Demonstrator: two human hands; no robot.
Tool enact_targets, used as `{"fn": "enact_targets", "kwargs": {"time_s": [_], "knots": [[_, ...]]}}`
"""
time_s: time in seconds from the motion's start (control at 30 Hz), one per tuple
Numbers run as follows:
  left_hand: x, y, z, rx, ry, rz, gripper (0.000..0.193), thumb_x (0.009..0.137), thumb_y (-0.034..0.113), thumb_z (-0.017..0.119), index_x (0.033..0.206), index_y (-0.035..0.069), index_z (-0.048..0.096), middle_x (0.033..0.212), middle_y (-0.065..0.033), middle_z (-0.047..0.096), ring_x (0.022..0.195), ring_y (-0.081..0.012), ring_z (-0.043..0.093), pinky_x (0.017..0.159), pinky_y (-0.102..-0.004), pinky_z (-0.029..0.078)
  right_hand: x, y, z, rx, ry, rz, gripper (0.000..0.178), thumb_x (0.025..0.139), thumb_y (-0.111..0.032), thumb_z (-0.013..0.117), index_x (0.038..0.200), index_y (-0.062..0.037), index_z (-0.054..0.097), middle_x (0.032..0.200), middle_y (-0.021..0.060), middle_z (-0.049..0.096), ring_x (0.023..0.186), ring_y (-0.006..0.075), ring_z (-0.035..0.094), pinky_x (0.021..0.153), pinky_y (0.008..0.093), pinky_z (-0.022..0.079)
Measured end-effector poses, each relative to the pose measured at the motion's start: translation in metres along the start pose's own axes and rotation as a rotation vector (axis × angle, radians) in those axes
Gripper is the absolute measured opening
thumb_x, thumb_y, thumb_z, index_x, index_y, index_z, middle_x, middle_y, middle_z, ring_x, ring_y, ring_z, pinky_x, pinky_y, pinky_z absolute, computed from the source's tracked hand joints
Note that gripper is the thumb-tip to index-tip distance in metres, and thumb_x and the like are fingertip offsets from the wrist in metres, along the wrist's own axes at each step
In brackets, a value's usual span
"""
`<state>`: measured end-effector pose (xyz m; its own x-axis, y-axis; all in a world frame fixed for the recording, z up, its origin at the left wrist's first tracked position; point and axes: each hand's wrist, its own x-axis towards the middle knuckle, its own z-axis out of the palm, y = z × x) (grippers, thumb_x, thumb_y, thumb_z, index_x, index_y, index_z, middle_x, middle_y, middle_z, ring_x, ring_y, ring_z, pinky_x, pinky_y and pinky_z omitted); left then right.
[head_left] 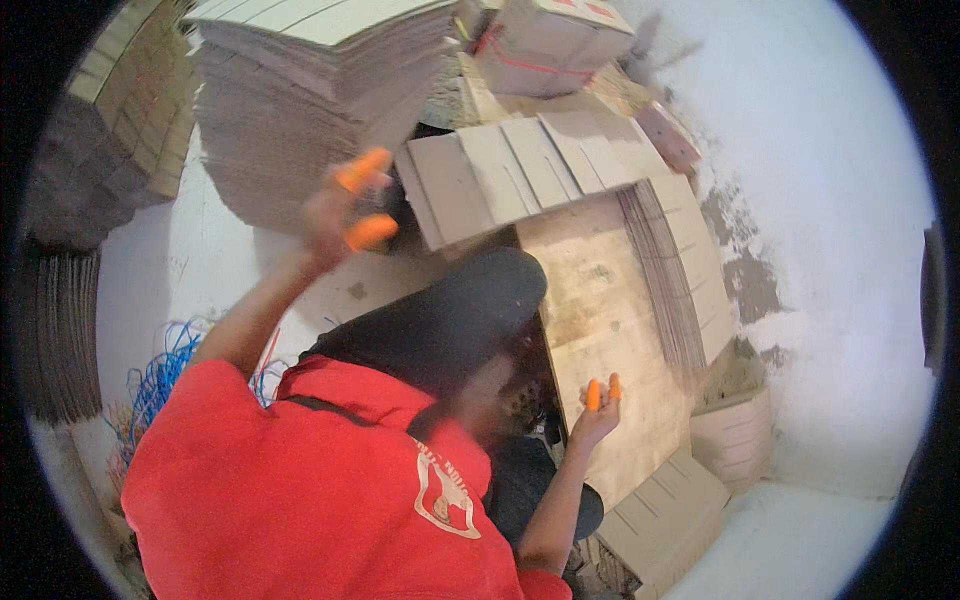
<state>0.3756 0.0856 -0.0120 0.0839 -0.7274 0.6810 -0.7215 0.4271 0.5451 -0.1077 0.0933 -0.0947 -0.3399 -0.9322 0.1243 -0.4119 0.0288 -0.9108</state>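
- Clock positions were taken from the middle of the head view.
- Left hand was at 10 o'clock, blurred. Grip open: two orange-capped digits spread apart, pointing toward 2–3 o'clock.
- It was nearest the tall cardboard stack at 10–11 o'clock, overlapping it in view. Couldn't tell whether they touched.
- Right hand was at 4–5 o'clock, over the near part of the table. Two orange-capped fingers were close together, tips toward 12. Couldn't tell how far that grip was closed, or whether the hand touched the wood.
- Table was a bare-topped wooden board, running from about 1 o'clock down to 4–5.
- Slotted cardboard row lay across the table's far end at 12–1 o'clock, pieces overlapping like shingles, slots showing. It sat toward 2 o'clock from the left hand.
- Slotted cardboard stack was along the table's far long side at about 3 o'clock, layered edges facing the wood. It was toward 1 o'clock from the right hand.
- More slotted sheets were at 5 o'clock, by the table's near end; another bundle at 4.
- Carton with a red band was at 12–1 o'clock, beyond the row.
- Second big stack was at 10; dark-edged bundle at 9.
- Blue strands lay tangled at 8–9.
- Dark-trousered knee was near centre, beside the table; red shirt filled 7–8.
- White wall stood at 3, with dark patches.
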Motion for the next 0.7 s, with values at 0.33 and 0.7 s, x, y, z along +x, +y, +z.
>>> {"fn": "enact_targets", "kwargs": {"time_s": [0.33,0.7], "knots": [[0.024,-0.312,-0.275,-0.23,1.029,-0.791,0.059,0.092,0.045,0.061,0.135,0.007,0.048,0.132,-0.0123,0.05,0.11,-0.0225,0.055,0.088,-0.032,0.045,0.06,-0.24,0.209,0.643,-0.699,0.017,0.061,0.097,-0.026,0.055,0.148,-0.0056,0.028,0.131,0.0214,0.05,0.12,0.0311,0.053,0.096,0.0405,0.048],[0.029,-0.493,-0.408,-0.112,1.082,-0.797,0.043,0.087,0.037,0.068,0.107,-0.001,0.068,0.082,-0.0104,0.067,0.064,-0.0191,0.059,0.056,-0.0364,0.045,0.072,-0.275,0.377,0.76,-0.963,0.359,0.076,0.088,-0.06,0.057,0.142,-0.0116,0.031,0.143,0.0224,0.036,0.127,0.0363,0.039,0.103,0.0519,0.032]]}}
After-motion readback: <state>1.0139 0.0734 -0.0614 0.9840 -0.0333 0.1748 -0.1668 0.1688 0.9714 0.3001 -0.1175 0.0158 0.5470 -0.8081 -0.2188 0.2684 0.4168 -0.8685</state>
